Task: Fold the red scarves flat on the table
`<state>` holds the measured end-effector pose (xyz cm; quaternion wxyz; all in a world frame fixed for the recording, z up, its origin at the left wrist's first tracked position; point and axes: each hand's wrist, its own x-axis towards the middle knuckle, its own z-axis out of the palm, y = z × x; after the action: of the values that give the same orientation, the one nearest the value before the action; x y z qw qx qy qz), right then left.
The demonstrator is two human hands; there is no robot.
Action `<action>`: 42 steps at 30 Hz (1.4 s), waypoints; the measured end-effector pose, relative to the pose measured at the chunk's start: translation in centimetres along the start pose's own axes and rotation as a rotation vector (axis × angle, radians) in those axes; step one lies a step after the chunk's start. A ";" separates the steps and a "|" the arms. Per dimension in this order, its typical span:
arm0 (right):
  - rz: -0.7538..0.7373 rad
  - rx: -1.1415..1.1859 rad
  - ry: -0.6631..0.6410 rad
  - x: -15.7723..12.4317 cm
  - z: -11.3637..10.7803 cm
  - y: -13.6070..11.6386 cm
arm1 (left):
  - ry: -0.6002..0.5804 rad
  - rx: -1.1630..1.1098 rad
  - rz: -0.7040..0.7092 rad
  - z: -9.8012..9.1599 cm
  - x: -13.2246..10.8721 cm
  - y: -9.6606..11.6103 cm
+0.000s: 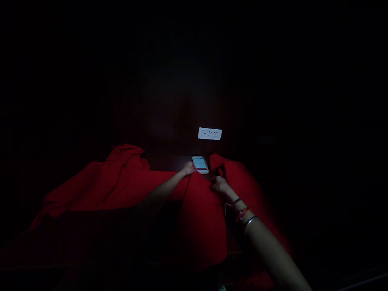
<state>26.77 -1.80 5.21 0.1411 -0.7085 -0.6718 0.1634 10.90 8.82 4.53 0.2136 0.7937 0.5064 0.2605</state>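
A large red cloth [127, 186] lies spread over a dark surface, and part of it hangs down in the middle. My left hand [188, 168] is closed on the upper edge of the cloth, just in front of a lit phone [200, 165]. Lower and to the right, my right hand [220, 184] pinches the same edge, with the fingers partly in shadow. Between the two hands the cloth's edge runs in a slanting line. Bracelets circle my right wrist.
On the dark wall behind the phone is a white socket panel [210, 133]. More red cloth [239, 178] lies bunched right of my right hand. Deep darkness hides most of the surroundings.
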 end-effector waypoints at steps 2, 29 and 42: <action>-0.008 -0.049 0.047 -0.1 -0.8 -0.2 | 0.051 0.005 -0.006 -0.6 0.7 0.6; -0.316 -0.329 0.002 -5.2 5.0 -1.8 | -0.251 0.356 -0.132 -2.8 -17.8 -0.9; -0.411 -0.328 0.220 -5.0 3.4 -4.6 | -0.061 0.046 -0.116 -4.7 -19.1 0.8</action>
<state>20.91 -6.59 4.28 0.1270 -0.5842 -0.7996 -0.0572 1.78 -8.61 4.83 0.2254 0.7754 0.5506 0.2118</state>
